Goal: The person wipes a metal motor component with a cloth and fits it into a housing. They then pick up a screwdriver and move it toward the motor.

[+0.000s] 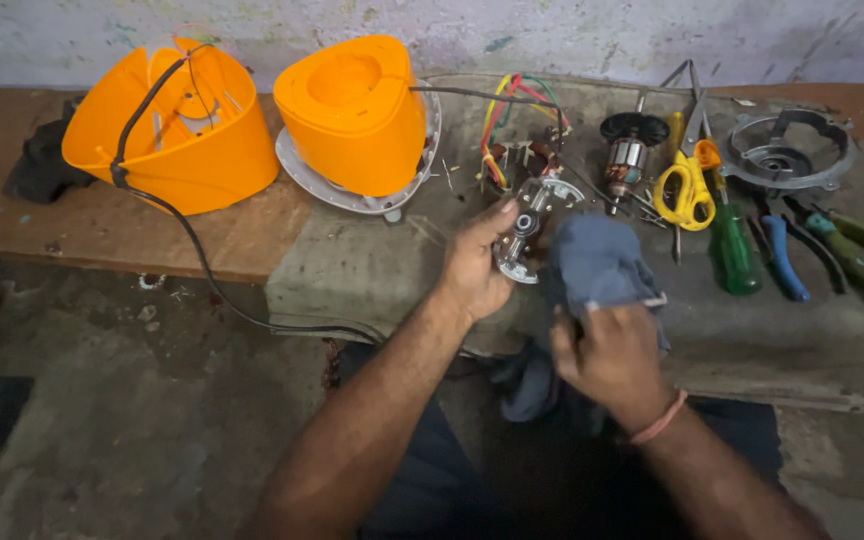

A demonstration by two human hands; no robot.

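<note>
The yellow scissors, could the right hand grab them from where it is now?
Probably yes. The scissors lie in the open on the bench, just beyond the right hand, with nothing on top. But that hand holds a blue cloth, so it would likely have to let go first.

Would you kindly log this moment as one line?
left hand: holds metal bracket | right hand: grips blue-grey cloth against it | nearby: yellow scissors, green screwdriver
</note>
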